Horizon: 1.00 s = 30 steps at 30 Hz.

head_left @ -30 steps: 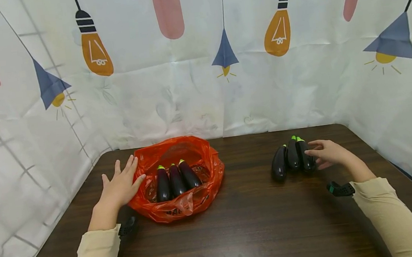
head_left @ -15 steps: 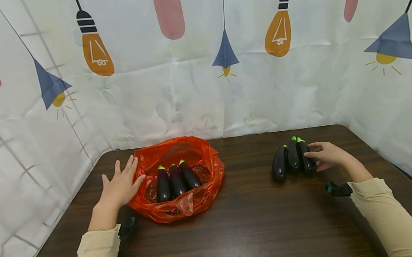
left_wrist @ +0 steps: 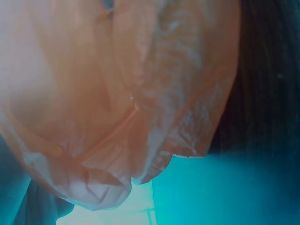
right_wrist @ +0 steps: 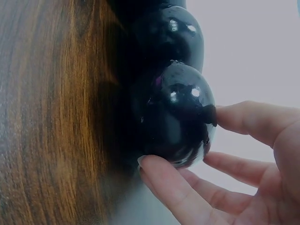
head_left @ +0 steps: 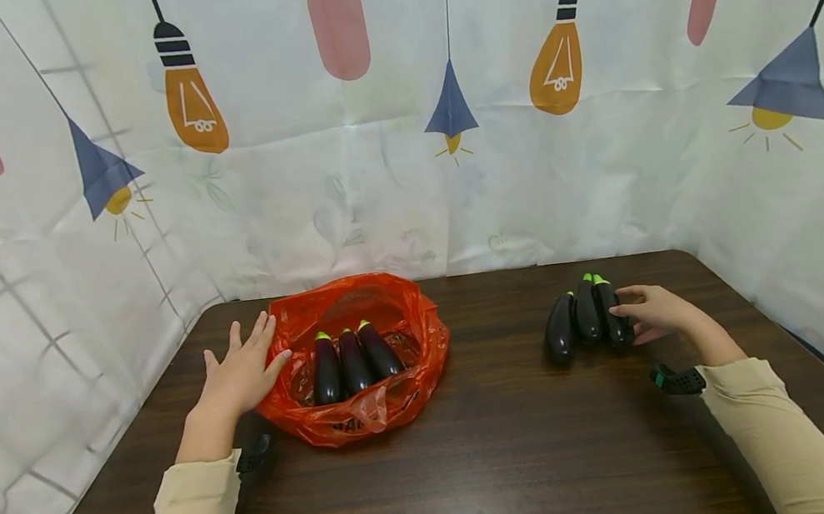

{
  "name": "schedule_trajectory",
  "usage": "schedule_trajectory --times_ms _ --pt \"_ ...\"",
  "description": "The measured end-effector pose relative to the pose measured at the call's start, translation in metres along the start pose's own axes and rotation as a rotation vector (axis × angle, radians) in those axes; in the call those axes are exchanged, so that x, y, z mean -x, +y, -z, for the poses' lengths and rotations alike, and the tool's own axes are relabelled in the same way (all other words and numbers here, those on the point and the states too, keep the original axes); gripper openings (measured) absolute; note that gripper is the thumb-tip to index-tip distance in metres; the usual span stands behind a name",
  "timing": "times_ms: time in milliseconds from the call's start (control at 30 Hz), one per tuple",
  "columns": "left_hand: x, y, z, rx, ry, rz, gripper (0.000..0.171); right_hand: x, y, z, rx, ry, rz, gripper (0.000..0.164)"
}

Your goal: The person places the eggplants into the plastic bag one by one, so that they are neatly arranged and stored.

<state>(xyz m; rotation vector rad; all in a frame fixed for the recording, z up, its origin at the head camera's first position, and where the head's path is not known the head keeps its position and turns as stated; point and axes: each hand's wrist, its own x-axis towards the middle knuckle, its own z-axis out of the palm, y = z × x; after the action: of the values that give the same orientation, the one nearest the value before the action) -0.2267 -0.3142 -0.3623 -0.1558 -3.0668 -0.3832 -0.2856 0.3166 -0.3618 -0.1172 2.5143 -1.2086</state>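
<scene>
To the left, a red plastic bag (head_left: 357,422) stands with its mouth wide, and three eggplants (head_left: 355,363) with green tips lie in it. My left hand (head_left: 236,380), fingers spread, touches the bag's left rim. In the left wrist view the bag's thin film (left_wrist: 154,93) fills most of the picture. On the right side of the table lie three more dark eggplants (head_left: 586,314), side by side. My right hand (head_left: 659,310) rests its fingers against the rightmost eggplant (head_left: 614,318). Its fingertips touch that eggplant (right_wrist: 173,117) from the side in the right wrist view.
The dark wooden table (head_left: 479,468) runs between the bag and the loose eggplants and toward me. A white curtain (head_left: 390,192) printed with lamps hangs behind the table and along both sides.
My right hand has shifted slightly left, closer against the rightmost eggplant, mostly in the first half second. The left hand, the bag and its contents stay put.
</scene>
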Motion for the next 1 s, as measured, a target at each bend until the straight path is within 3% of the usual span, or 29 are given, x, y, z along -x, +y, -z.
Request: schedule_trajectory --times_ms 400,1000 --pt "0.0018 0.0014 0.0016 0.008 0.005 0.002 0.080 0.0011 0.0039 0.0021 -0.047 0.019 0.004 0.071" --pt "0.0015 0.0028 0.0014 0.018 -0.002 0.003 0.079 0.0057 0.0077 0.0086 -0.020 0.038 0.002 0.071"
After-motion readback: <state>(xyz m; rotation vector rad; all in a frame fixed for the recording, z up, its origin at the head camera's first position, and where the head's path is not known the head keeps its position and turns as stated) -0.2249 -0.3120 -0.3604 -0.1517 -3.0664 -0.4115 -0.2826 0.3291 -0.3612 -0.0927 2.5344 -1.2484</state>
